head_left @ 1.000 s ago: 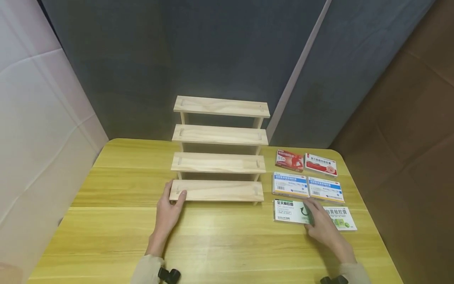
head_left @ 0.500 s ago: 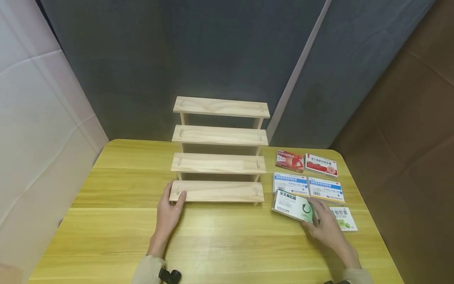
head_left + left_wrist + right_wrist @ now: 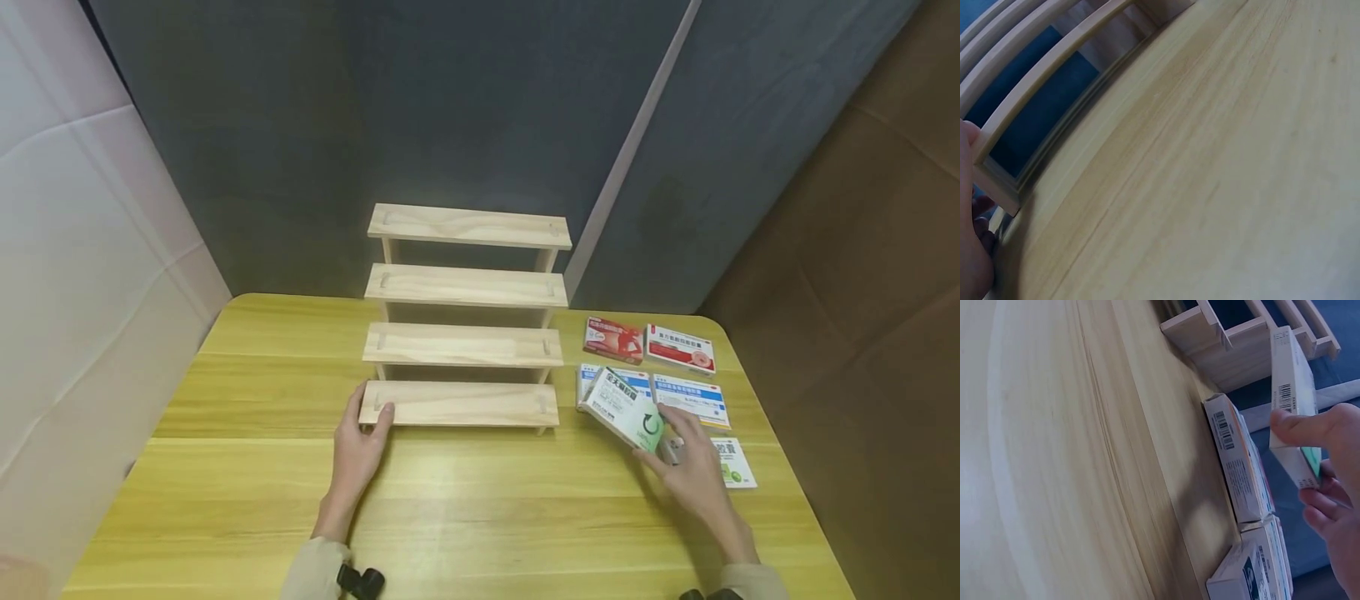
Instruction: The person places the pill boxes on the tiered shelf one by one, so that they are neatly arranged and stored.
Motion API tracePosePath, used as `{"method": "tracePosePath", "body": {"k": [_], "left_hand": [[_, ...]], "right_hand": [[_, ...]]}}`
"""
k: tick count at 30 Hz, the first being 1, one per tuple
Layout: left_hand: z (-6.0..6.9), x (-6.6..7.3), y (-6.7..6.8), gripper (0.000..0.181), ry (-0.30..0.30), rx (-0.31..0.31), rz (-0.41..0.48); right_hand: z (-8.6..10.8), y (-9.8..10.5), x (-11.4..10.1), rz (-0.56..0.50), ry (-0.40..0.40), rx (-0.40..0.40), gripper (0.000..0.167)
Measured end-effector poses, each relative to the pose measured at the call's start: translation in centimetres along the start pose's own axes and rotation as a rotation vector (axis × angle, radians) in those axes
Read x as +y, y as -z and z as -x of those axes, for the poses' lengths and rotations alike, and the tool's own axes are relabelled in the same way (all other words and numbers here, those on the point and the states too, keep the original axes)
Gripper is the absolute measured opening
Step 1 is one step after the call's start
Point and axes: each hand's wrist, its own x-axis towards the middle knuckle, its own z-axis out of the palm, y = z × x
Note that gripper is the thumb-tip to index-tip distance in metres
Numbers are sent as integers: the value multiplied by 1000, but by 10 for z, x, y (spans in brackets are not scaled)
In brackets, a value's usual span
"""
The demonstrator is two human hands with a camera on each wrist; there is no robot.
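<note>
A pale wooden stepped display stand (image 3: 462,346) with several shelves stands mid-table. At its lowest shelf, my left hand (image 3: 357,454) grips the left end, thumb over the top; the left wrist view has that hand (image 3: 969,250) at its left edge. My right hand (image 3: 693,467) pinches a white-and-green medicine box (image 3: 622,407) by its right end. The box is tilted and raised off the table, as the right wrist view of the box (image 3: 1291,381) shows. It partly covers a blue-and-white medicine box (image 3: 592,379). Behind the right hand lies another white-and-green medicine box (image 3: 737,467), partly hidden.
A second blue-and-white box (image 3: 692,402) lies on the right of the wooden table (image 3: 480,517). Farther back are a red medicine box (image 3: 613,340) and a red-and-white one (image 3: 679,348). A dark cloth (image 3: 465,100) hangs behind the table.
My right hand has lifted the white-and-green box off the table and tilted it, its left end moving up over the blue-and-white box. My left hand keeps its place on the stand.
</note>
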Motion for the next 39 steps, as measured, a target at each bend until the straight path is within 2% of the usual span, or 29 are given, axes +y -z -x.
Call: {"method": "tracePosePath", "body": {"k": [8,13,17,22,26,30,39], "left_hand": [[1,1,0,68,-4,5,26],[0,1,1,68,-2,9,21],[0,1,0,68,-1,22,6],[1,1,1,68,1,23,29],[1,1,2,67,9,20,36],[1,0,2,67,10,23,6],[0,-2,0,68,-1,25,-12]], "right_hand": [[-8,-5,-7,-16,-27,138,80],[-13,-6,-13,-85,-34,205,78],[-20,-9,-18,-151,20,278,75],[-29,-13,-24,-219,108,354,73],[-35,-18,-30,-235,106,384,72],[-38,-20,-35,-241,81,391,71],[-45,-16,-44,-252,58,408,72]]}}
